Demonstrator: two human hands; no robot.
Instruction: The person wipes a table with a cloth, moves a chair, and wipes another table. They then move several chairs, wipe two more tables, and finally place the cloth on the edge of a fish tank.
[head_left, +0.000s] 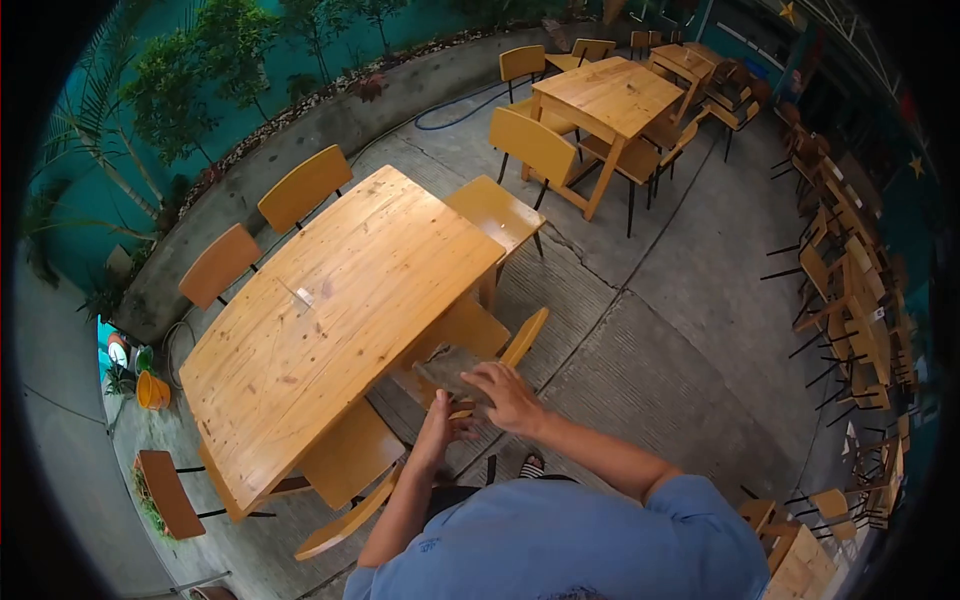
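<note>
Both hands grip grey cloth (452, 368): left hand (437, 430) under near edge, right hand (510, 397) clamped on top. Step, likely: readying cloth. Next needs reach forward-left to wooden desk (330, 320). Chair (525, 336) just beyond hands.

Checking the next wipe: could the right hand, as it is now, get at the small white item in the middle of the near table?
Probably yes. The right hand grips a grey cloth beside the near table; nothing lies on the tabletop between it and the small white item.
</note>
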